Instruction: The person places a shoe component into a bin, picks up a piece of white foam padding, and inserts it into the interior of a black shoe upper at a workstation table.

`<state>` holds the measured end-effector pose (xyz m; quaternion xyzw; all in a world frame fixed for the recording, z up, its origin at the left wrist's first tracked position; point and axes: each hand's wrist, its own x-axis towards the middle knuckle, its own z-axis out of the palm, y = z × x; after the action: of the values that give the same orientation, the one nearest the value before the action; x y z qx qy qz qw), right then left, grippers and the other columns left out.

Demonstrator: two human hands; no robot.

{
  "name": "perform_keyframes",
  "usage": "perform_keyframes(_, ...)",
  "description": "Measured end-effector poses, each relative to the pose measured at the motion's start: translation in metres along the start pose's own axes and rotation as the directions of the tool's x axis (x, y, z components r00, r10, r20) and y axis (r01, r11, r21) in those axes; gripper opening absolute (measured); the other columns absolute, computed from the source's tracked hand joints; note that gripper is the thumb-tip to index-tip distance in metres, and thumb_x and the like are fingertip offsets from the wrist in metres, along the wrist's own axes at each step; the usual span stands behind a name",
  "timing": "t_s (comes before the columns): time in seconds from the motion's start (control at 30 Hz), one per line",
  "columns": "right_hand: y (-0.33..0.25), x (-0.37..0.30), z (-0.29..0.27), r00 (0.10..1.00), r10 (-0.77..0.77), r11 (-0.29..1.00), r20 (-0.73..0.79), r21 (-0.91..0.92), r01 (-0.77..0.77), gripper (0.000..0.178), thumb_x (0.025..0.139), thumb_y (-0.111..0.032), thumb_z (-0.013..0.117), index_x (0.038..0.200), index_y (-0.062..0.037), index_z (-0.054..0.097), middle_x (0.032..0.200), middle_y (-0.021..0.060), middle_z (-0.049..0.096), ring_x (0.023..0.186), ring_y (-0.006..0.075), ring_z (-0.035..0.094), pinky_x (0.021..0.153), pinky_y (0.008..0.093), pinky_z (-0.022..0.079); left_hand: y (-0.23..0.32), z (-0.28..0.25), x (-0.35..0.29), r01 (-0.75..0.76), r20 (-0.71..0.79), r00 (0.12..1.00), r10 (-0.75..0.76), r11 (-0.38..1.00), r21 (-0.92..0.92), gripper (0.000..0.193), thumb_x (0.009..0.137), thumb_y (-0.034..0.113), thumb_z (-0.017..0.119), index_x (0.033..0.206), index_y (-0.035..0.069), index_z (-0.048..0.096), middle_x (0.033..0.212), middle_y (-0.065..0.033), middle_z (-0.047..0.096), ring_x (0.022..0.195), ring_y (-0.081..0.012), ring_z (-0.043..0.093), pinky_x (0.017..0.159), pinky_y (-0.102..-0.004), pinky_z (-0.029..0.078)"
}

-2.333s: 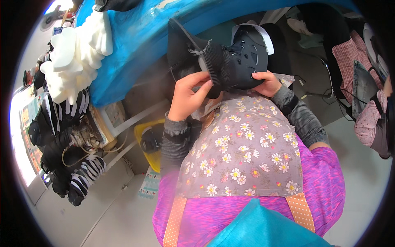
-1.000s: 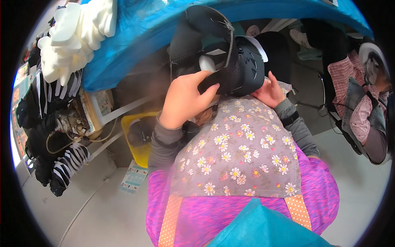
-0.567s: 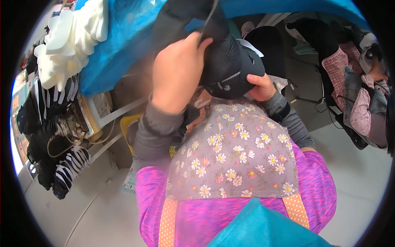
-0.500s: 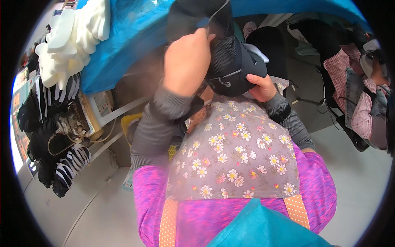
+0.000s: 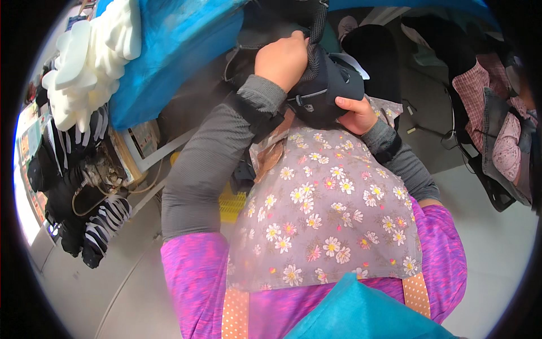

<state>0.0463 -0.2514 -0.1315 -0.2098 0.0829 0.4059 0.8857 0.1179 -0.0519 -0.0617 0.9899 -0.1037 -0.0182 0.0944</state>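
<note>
The left hand [image 5: 282, 61] is clamped on the rim of the black mesh piece [image 5: 333, 82]; the right hand [image 5: 359, 116] grips its lower side, thumb on top, apparently bracing it from opposite sides. The piece is by the blue counter's [image 5: 175, 51] near edge, perhaps propped against the floral apron [image 5: 333, 214].

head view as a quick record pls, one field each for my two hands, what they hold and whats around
left hand: closed on the rim of the black piece
right hand: thumb on the same piece's right side
clothing: grey floral apron, striped grey sleeves
upper left: white pieces beside a blue sheet
far left: black items with white strips
behind left forearm: yellow basket, partly hidden
right edge: another person's pink sleeve
</note>
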Motion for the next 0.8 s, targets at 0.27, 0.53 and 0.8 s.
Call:
perform_keyframes(0.27, -0.001, -0.002, 0.006, 1.000, 0.024, 0.988, 0.002, 0.151, -0.025, 0.051, 0.086, -0.004, 0.056, 0.136, -0.0021, 0.045, 0.134, 0.0128, 0.053, 0.123, 0.0270, 0.050, 0.107, 0.0419, 0.038, 0.009, -0.014, -0.018, 0.140, -0.028, 0.990, -0.141, 0.989, -0.044, 0.023, 0.094, 0.024, 0.050, 0.095, 0.004, 0.062, 0.069, -0.0196, 0.064, 0.067, -0.0385, 0.064, 0.058, -0.0479, 0.051)
perform_keyframes(0.53, -0.005, -0.004, 0.005, 0.999, -0.025, 0.976, -0.031, 0.214, 0.031, 0.050, 0.089, -0.010, 0.054, 0.136, 0.0008, 0.044, 0.134, 0.0144, 0.053, 0.123, 0.0282, 0.052, 0.107, 0.0421, 0.038, 0.013, -0.003, -0.007, 0.235, 0.134, 0.968, -0.214, 0.956, -0.173, 0.029, 0.096, 0.025, 0.047, 0.089, 0.001, 0.062, 0.079, -0.0235, 0.065, 0.078, -0.0418, 0.063, 0.071, -0.0496, 0.051)
perform_keyframes(0.8, -0.006, 0.003, 0.001, 0.999, -0.041, 0.990, -0.028, 0.136, 0.045, 0.050, 0.090, -0.012, 0.055, 0.137, 0.0016, 0.043, 0.135, 0.0145, 0.052, 0.123, 0.0276, 0.051, 0.107, 0.0419, 0.038, -0.003, 0.015, 0.008, 0.164, 0.194, 0.972, -0.133, 0.974, -0.158, 0.025, 0.087, 0.009, 0.048, 0.105, -0.004, 0.061, 0.088, -0.0273, 0.065, 0.085, -0.0419, 0.064, 0.074, -0.0465, 0.052)
